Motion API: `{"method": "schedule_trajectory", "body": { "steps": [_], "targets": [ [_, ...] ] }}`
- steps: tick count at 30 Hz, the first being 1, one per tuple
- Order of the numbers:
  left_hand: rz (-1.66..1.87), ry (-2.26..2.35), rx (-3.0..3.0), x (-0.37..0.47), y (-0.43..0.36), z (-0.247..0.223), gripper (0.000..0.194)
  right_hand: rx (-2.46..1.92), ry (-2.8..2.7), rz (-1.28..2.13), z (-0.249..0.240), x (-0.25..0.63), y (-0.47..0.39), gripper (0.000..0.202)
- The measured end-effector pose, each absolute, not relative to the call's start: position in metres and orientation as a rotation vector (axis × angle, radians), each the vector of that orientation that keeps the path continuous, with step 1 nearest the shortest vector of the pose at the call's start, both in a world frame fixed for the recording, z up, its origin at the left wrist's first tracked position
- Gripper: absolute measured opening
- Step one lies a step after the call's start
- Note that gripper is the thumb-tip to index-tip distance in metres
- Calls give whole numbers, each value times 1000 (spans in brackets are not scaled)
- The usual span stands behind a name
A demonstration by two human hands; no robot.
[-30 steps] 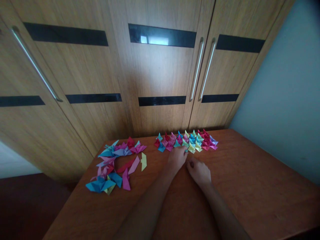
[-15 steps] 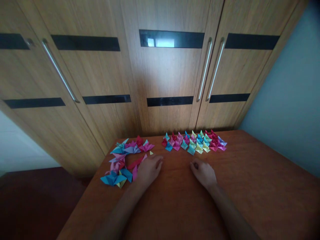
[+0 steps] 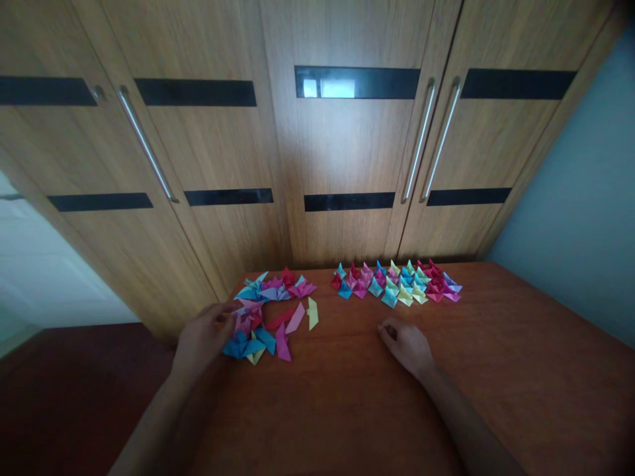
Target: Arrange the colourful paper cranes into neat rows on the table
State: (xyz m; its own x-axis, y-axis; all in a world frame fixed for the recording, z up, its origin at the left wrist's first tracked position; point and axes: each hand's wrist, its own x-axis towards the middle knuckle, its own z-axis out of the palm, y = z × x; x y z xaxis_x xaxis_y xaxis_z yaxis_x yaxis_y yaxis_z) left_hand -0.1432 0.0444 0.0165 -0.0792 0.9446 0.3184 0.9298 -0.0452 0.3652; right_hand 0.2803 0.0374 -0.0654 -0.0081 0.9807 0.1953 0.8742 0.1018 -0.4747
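Observation:
A loose group of colourful folded paper cranes [image 3: 278, 291] lies at the table's left end. At the left side of this group, my left hand [image 3: 203, 337] has its thumb and fingers curled together at the edge of a pink and lavender paper crane [image 3: 248, 314]. My right hand [image 3: 407, 344] rests on the table with its fingers curled in, holding nothing visible. Beyond it stand rows of small folded paper pieces [image 3: 390, 297] in blue, yellow, pink and red. Flat folded strips lie between the groups: a yellow one [image 3: 312, 313], a pink one [image 3: 296, 318] and a magenta one [image 3: 282, 342].
The brown wooden table [image 3: 337, 403] reaches back to a wardrobe [image 3: 342, 145] with long metal handles [image 3: 419, 139]. A blue-grey wall [image 3: 570, 218] borders the right. Past the table's left edge the dark floor [image 3: 99, 383] shows.
My left hand has moved left from beside the flat strips to the left side of the cranes, uncovering the yellow, pink and magenta strips. My right hand stays put; the view has shifted slightly.

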Motion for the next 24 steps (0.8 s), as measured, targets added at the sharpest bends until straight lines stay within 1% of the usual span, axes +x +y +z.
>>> {"method": "schedule_trajectory", "body": {
  "steps": [5, 8, 21, 24],
  "targets": [
    [685, 2153, 1930, -155, 59, 11, 44, -1812, -1899, 321, -67, 281, 38, 23],
    [642, 2118, 1931, -154, 66, 11, 42, -1807, -1896, 312, -67, 281, 38, 23],
    [258, 2143, 2239, -138, 88, 14, 33, -1797, -1908, 304, -67, 281, 39, 24],
    [219, 2155, 2258, -135, 87, 18, 32, -1798, -1911, 308, -67, 281, 39, 24]
  ]
}}
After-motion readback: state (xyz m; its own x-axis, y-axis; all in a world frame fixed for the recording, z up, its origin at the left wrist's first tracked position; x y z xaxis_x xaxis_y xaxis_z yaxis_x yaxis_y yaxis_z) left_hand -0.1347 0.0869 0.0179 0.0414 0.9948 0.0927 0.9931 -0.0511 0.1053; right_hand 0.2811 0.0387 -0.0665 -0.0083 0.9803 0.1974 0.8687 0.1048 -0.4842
